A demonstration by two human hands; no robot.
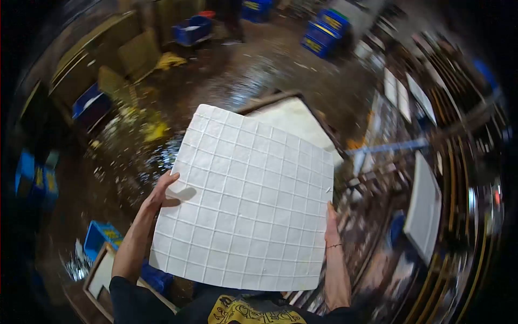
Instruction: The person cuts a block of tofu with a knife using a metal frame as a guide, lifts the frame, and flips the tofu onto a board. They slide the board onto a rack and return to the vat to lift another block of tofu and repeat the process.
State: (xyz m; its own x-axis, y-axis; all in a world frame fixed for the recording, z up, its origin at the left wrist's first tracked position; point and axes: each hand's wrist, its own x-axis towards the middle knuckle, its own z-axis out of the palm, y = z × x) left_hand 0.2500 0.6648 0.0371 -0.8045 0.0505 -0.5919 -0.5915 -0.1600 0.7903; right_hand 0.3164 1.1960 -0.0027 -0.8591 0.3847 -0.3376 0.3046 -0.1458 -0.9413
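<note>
A large white sheet with a raised grid of squares spans the middle of the view, in front of my body. My left hand grips its left edge, the thumb on the top face and the other fingers hidden underneath. On the right edge, my right hand holds the sheet, its fingers mostly hidden behind it. Beyond the far edge lies a framed tray with a pale surface, partly covered by the sheet.
Blue crates stand on the wet floor ahead, and another blue crate is at the upper left. Long racks run down the right, with a white panel beside them. A blue bin is at lower left.
</note>
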